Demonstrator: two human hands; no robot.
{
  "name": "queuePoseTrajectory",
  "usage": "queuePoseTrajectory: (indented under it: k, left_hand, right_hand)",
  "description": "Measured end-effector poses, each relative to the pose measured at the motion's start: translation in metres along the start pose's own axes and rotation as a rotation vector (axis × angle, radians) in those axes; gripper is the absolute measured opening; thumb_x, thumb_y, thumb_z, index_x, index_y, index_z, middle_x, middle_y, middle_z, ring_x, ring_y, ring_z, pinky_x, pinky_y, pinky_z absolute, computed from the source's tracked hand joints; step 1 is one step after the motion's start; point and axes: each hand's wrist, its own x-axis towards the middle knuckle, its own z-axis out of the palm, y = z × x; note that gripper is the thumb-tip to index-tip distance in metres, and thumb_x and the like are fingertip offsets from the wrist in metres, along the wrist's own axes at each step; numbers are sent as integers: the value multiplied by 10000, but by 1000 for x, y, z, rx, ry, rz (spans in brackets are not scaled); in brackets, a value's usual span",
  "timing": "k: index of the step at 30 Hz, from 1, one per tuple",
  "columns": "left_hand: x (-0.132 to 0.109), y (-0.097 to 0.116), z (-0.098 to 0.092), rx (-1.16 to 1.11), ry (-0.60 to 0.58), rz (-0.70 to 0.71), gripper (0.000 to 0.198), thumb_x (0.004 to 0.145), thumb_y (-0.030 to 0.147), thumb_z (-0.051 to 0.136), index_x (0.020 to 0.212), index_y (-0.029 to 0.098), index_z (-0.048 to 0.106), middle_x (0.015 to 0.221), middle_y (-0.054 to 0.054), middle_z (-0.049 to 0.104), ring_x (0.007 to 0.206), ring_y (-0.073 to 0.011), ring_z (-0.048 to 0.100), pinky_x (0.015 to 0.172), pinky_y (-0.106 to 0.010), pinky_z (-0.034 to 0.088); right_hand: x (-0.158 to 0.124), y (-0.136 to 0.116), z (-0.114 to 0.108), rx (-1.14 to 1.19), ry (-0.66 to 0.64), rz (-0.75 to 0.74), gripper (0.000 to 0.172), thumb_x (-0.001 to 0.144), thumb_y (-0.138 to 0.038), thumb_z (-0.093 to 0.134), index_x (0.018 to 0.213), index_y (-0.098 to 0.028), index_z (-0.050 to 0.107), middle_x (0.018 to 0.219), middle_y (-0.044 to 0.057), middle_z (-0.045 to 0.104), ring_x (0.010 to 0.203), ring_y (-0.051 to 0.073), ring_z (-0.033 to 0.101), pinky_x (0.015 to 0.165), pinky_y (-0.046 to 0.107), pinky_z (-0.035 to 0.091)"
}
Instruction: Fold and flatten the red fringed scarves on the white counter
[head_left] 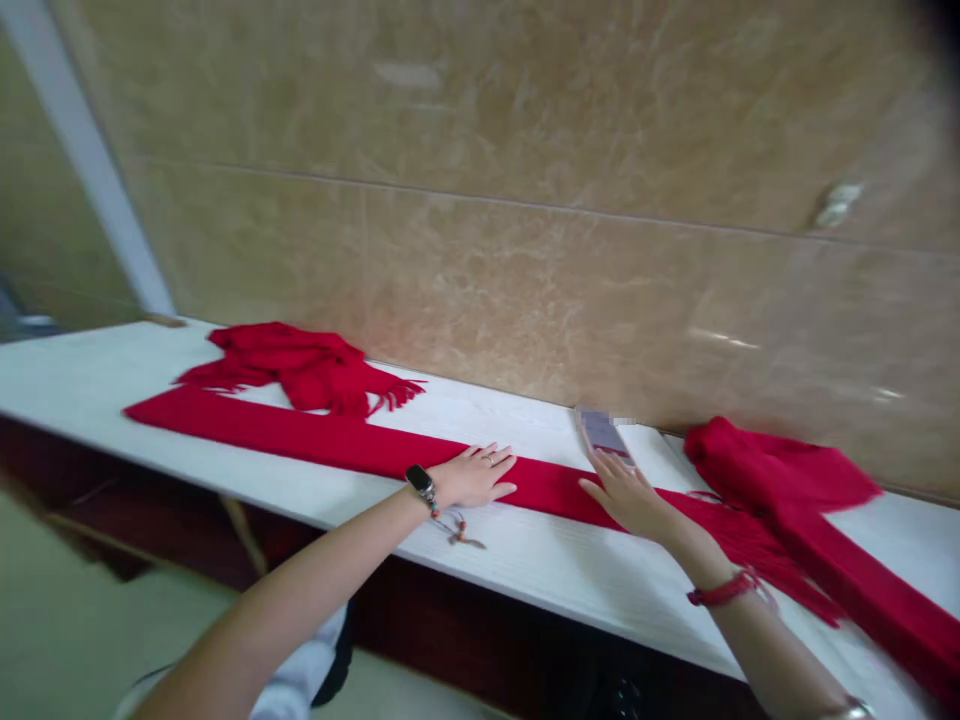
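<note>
A long red scarf [300, 437], folded into a narrow strip, lies along the white counter, its fringed end toward the right. My left hand [474, 476] rests flat on the middle of the strip, fingers spread. Farther right, my right hand [626, 492] also lies on the scarf, palm down with fingers apart. Just beyond my right fingertips is a phone [602, 434], partly covered by them. My right forearm passes over the scarf near its fringe [757, 550].
A crumpled red scarf [292, 365] with fringe lies at the back left. Another red scarf [780, 470] is bunched at the right, with a folded length running to the counter's front right. A tan marble wall [480, 270] rises behind the white counter [67, 375].
</note>
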Motion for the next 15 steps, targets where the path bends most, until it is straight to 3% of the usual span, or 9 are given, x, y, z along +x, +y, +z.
queuePoseTrajectory:
  k: [3, 9, 12, 15]
  left_hand:
    - [-31, -29, 1, 30, 25, -81, 570, 911, 451, 248, 1378, 125, 233, 1450, -112, 207, 1331, -259, 153, 1049, -451, 195]
    - [-101, -99, 2, 108, 96, -245, 526, 920, 430, 257, 1365, 150, 260, 1446, -109, 226, 1321, -245, 195, 1035, -437, 235]
    - [-143, -131, 2, 162, 169, -305, 476, 927, 380, 275, 1348, 160, 304, 1422, -104, 292, 1302, -233, 250, 1036, -407, 242]
    - [-185, -163, 3, 199, 219, -371, 441, 931, 344, 288, 1345, 195, 316, 1417, -80, 309, 1295, -200, 271, 1035, -366, 248]
  right_hand:
    - [36, -64, -7, 128, 28, -145, 516, 893, -400, 292, 1326, -131, 371, 1378, 163, 353, 1272, 296, 302, 953, 492, 370]
    - [84, -196, -37, 263, -69, -389, 560, 901, -415, 250, 1356, -92, 306, 1418, 158, 266, 1306, 293, 214, 1002, 503, 292]
    - [94, -236, -43, 288, -114, -450, 584, 900, -426, 235, 1371, -83, 269, 1433, 154, 230, 1314, 294, 185, 1012, 502, 273]
    - [101, -256, -40, 274, -157, -465, 600, 894, -434, 243, 1373, -74, 259, 1440, 148, 217, 1317, 301, 175, 1012, 499, 271]
